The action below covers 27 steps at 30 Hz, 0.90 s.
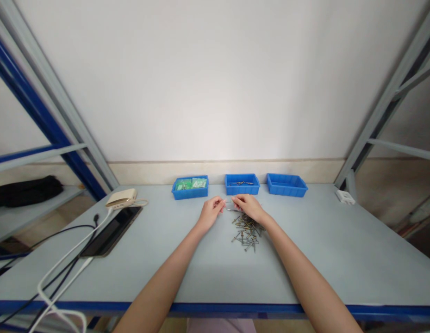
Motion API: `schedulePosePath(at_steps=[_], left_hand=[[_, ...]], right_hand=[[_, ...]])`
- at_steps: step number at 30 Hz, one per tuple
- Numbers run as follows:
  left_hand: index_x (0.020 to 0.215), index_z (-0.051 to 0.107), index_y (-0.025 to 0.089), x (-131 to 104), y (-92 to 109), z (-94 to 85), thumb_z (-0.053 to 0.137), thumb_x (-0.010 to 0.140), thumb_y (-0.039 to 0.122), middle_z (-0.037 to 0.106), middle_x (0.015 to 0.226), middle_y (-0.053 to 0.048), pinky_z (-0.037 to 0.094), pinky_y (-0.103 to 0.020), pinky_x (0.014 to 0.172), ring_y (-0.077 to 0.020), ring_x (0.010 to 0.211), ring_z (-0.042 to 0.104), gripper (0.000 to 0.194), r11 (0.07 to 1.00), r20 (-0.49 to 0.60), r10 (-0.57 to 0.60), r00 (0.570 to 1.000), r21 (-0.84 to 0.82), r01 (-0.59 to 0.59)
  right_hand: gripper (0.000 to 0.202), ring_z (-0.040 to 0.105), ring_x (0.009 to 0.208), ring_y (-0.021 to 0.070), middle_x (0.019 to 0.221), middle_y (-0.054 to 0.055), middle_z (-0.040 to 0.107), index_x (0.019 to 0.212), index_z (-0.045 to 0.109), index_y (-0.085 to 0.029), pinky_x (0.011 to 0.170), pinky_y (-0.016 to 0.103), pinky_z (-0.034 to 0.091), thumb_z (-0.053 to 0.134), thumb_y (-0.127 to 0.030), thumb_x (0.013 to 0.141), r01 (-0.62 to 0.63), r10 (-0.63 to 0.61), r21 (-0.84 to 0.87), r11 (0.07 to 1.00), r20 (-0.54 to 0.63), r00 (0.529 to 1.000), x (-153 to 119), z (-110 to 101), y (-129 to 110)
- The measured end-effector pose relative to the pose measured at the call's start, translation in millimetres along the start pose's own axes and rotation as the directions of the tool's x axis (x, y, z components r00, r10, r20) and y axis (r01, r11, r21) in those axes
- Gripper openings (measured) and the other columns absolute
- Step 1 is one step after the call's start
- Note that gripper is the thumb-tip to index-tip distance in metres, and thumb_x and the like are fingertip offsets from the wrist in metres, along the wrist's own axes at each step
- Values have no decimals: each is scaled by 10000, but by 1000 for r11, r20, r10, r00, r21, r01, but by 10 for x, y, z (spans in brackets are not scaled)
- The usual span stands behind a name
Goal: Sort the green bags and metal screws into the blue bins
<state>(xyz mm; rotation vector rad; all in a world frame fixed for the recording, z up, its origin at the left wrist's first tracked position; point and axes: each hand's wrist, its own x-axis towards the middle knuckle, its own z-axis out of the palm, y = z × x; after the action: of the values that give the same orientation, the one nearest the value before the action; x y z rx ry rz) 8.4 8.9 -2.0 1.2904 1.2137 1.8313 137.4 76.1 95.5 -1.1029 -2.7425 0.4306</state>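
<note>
1. Whitish wall [215, 92] rises behind a grey workbench top [218, 277], on which lies a heap of long-shanked metal fasteners [248, 226], screws or rivets by the look of them.
2. Far left of the heap are a dark-screened phone or tablet [112, 231] and, beyond it, a cream box with ports [122, 198], perhaps a power bank.
3. Behind the heap and to its left, a blue bin [191, 194] holds green packets [190, 184].
4. Left hand [212, 211]: beyond the heap's left edge, thumb and fingertips pinched together, apparently on one end of a slender piece [229, 202].
5. That piece bridges the two hands just behind the heap's left side, too fine to identify for certain. A light pinch near each end, clear of the heap, should hold it steady and in plain sight.
6. Behind the heap stands a middle blue bin [243, 190] with a few loose fasteners [240, 183] inside.
7. Right hand [250, 206]: at the heap's far edge, fingers curled and seemingly closed on the piece's other end. A raised wrist should avoid stirring the heap.
8. Behind the heap and to its right stands a third blue bin [287, 190]; far right, a white plug adapter [345, 197].
</note>
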Motion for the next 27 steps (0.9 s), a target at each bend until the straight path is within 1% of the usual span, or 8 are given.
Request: schedulePosePath(at_steps=[3, 7, 9, 15, 19, 21, 25, 27], left_hand=[[628, 506, 157, 5, -11, 7, 481, 780, 419, 488, 520, 27, 348, -215, 502, -101, 491, 435, 304, 999, -1, 0, 1000, -35, 0], [709, 526, 154, 15, -46, 10, 514, 759, 386, 523, 557, 25, 353, -213, 498, -98, 490, 442, 238, 998, -21, -7, 1000, -64, 6], [707, 518, 154, 12, -45, 7, 520, 756, 381, 518, 555, 28, 353, -213, 500, -97, 490, 442, 232, 998, -28, -8, 1000, -70, 6], [613, 458, 169, 1, -7, 3, 483, 785, 424, 444, 487, 45, 340, -213, 493, -94, 467, 418, 309, 998, -5, -2, 1000, -60, 1], [714, 495, 164, 15, -33, 7, 496, 781, 423, 492, 528, 40, 346, -214, 490, -95, 465, 432, 268, 997, -24, 5, 1000, -72, -7], [713, 494, 164, 18, -46, 7, 501, 779, 424, 501, 536, 38, 350, -214, 496, -95, 467, 436, 269, 998, -31, 8, 999, -64, -10], [612, 452, 170, 1, -31, 1, 442, 811, 458, 468, 506, 37, 349, -219, 510, -98, 473, 435, 351, 1000, -15, 9, 1000, -24, -9], [603, 454, 170, -18, -9, -1, 388, 838, 471, 469, 505, 32, 350, -226, 523, -105, 480, 443, 387, 1000, 14, 11, 1000, 22, -12]], right_hand=[[354, 482, 554, 118, 590, -2, 570, 635, 567, -166, 552, 218, 312, 404, -388, 858, 15, -15, 20, 1000, -12, 1000, -2, 13, -2], [220, 517, 669, 139, 708, 9, 590, 752, 568, -171, 638, 232, 357, 434, -326, 832, 105, -99, 104, 989, -58, 993, 15, 49, 27], [200, 525, 708, 146, 755, 16, 599, 788, 568, -172, 671, 241, 367, 432, -312, 829, 127, -120, 124, 984, -62, 991, 25, 61, 46], [328, 506, 634, 134, 661, 8, 579, 662, 554, -165, 634, 238, 359, 381, -354, 868, 97, -95, 94, 991, -21, 995, 21, 52, 50], [206, 538, 690, 139, 744, 15, 619, 779, 593, -166, 659, 231, 377, 470, -325, 825, 114, -108, 144, 983, -49, 993, 15, 41, 35], [184, 549, 711, 142, 771, 18, 630, 804, 600, -166, 667, 229, 379, 492, -314, 813, 128, -120, 152, 980, -60, 991, 17, 36, 41], [290, 541, 645, 131, 683, 14, 623, 684, 594, -156, 631, 223, 362, 428, -320, 856, 124, -124, 98, 987, -8, 992, 15, 23, 58], [323, 539, 627, 128, 657, 11, 624, 661, 598, -158, 617, 221, 348, 420, -335, 865, 104, -104, 31, 994, -29, 994, 15, 10, 54]])
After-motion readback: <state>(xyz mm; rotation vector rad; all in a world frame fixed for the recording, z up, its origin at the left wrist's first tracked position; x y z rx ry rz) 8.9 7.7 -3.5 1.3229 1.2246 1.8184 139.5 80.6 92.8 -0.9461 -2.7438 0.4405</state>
